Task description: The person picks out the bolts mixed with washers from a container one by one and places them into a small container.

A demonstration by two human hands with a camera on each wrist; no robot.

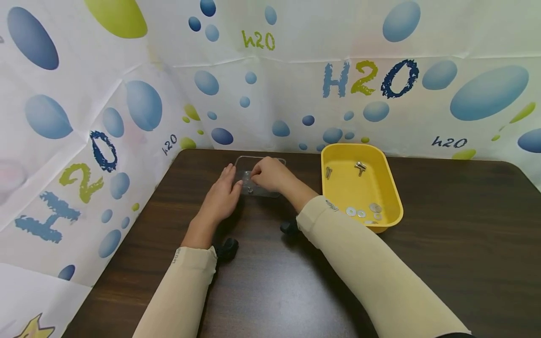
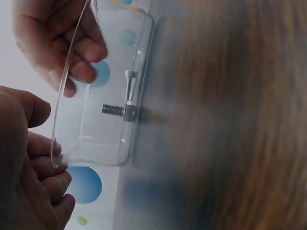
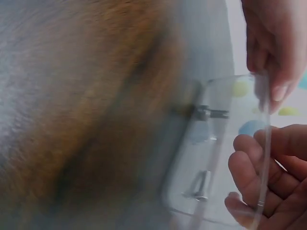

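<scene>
A clear plastic box (image 1: 266, 192) stands near the table's back edge. My left hand (image 1: 220, 195) lies along its left side, with fingertips at the rim in the left wrist view. Over the box, my right hand (image 1: 272, 174) has its fingers loosely bent; in the right wrist view its fingers (image 3: 247, 165) show behind the clear wall, nothing visible between them. Inside the box are a thick bolt (image 2: 115, 110), threaded end up, and a thinner screw (image 2: 129, 86), which also shows as the screw (image 3: 204, 187) from the right wrist.
A yellow tray (image 1: 355, 188) stands right of the box, close to my right forearm. It has screws (image 1: 328, 172), bolts (image 1: 360, 167) and several washers (image 1: 351, 211) in it. A printed sheet (image 1: 296, 75) hangs behind the dark wooden table (image 1: 270, 291).
</scene>
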